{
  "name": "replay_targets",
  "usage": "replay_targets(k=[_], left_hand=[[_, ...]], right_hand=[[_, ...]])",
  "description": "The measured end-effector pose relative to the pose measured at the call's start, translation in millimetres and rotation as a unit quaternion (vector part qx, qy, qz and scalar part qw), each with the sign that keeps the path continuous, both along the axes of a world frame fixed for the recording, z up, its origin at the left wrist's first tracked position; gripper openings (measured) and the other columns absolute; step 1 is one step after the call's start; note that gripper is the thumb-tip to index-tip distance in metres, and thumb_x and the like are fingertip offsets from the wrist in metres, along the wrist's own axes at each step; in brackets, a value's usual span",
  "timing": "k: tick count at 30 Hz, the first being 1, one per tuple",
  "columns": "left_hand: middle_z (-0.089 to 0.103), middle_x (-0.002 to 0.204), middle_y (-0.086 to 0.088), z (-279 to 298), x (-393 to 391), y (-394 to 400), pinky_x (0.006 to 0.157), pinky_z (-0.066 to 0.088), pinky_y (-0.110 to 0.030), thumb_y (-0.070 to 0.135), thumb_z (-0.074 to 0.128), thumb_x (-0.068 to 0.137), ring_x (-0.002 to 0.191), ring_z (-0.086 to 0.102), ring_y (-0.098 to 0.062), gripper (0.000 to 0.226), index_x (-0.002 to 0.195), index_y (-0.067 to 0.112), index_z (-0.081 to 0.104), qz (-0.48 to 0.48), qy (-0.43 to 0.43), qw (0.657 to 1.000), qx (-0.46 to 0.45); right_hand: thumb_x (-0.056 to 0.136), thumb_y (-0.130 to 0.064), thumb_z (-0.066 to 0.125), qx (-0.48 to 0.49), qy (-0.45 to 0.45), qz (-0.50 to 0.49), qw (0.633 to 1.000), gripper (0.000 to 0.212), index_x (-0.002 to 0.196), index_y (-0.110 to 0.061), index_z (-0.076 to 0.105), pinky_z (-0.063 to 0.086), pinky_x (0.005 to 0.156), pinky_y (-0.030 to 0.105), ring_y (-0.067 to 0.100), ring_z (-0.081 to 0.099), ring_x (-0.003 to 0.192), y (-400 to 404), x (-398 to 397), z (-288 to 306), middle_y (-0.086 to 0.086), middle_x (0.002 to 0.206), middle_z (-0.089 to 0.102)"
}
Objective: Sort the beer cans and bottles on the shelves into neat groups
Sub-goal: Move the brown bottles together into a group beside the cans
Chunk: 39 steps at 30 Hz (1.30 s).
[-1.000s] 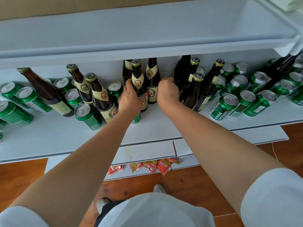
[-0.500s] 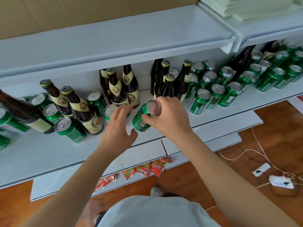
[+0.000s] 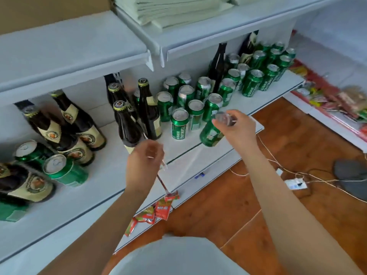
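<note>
The right hand [image 3: 235, 126] has carried a green beer can [image 3: 211, 133] rightward by its top, tilted, just short of the can cluster [image 3: 190, 108]. The left hand [image 3: 145, 161], loosely curled and empty, has withdrawn from the bottles [image 3: 137, 116]. One more can nears its group.

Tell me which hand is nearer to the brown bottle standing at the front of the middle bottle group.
Left. The left hand hangs just in front of the brown bottle, at its base. The right hand is well off to its right, gripping a green can by the top.
</note>
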<state>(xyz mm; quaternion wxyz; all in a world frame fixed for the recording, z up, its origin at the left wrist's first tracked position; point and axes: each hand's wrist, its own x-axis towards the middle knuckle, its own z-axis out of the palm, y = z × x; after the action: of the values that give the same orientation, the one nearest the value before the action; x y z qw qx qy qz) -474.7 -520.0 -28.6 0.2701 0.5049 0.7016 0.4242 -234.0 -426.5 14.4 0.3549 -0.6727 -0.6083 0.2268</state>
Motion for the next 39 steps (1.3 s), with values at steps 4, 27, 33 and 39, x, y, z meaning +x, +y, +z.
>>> replay_targets(k=[4,27,33,39], left_hand=[[0.050,0.100,-0.004,-12,-14,-2,0.081,0.048,-0.044,0.030,0.070,0.086,0.078,0.051,-0.023,0.032,0.101,0.013,0.046,0.223,-0.040,0.974,-0.012],[0.062,0.124,-0.016,-30,-91,61,0.086,0.049,-0.039,0.046,0.073,0.084,0.112,0.060,-0.035,0.062,0.122,0.005,0.045,0.177,0.053,0.965,-0.187],[0.067,0.108,-0.018,-33,-120,70,0.075,0.044,-0.033,0.064,0.058,0.087,0.107,0.061,-0.034,0.067,0.110,0.000,0.062,0.172,0.109,0.941,-0.270],[0.073,0.097,-0.013,-41,-131,85,0.083,0.057,-0.036,0.067,0.065,0.080,0.094,0.070,-0.027,0.068,0.102,0.003,0.065,0.175,0.015,0.944,-0.280]], right_hand=[[0.078,-0.038,0.075,0.030,-0.035,-0.091,0.995,0.047,0.100,0.002,0.065,0.041,0.079,0.033,0.034,0.060,0.092,74,43,-25,0.019,0.089,0.067],[0.088,-0.035,0.068,0.104,0.006,0.192,0.976,0.066,0.141,-0.006,0.043,0.054,0.084,0.030,0.020,0.058,0.103,15,-158,-43,0.013,0.128,0.049],[0.074,-0.049,0.078,-0.009,-0.041,0.168,0.985,0.075,0.130,-0.010,0.046,0.050,0.087,0.039,0.029,0.059,0.111,55,-189,-40,0.010,0.120,0.059],[0.070,-0.050,0.079,0.018,-0.040,0.178,0.983,0.062,0.111,-0.011,0.055,0.049,0.074,0.032,0.025,0.063,0.094,48,-187,-50,0.006,0.102,0.065]])
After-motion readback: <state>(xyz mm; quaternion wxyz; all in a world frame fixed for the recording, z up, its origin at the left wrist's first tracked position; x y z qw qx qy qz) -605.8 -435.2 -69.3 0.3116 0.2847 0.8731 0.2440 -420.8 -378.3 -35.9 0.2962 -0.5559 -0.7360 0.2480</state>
